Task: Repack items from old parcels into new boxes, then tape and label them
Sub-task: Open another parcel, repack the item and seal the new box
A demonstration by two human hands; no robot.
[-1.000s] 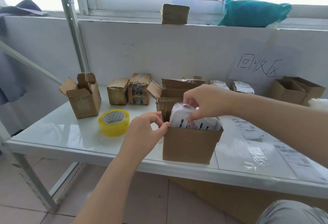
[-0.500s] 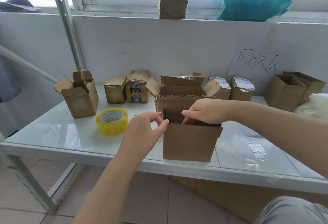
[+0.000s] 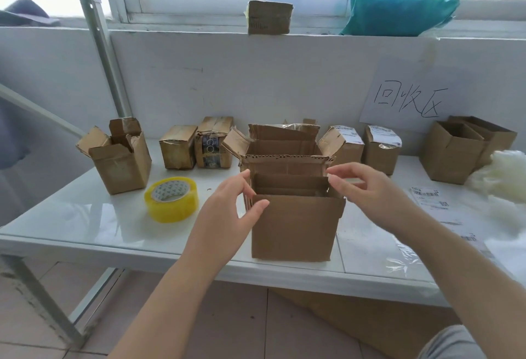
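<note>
White table [image 3: 85,216]: tape roll [image 3: 171,198] beside open box [image 3: 296,227]

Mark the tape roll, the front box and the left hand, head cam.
tape roll [image 3: 174,211]: head view, yellow outer side.
front box [image 3: 293,230]: head view, middle of its near face.
left hand [image 3: 227,208]: head view, back of the hand.
</note>
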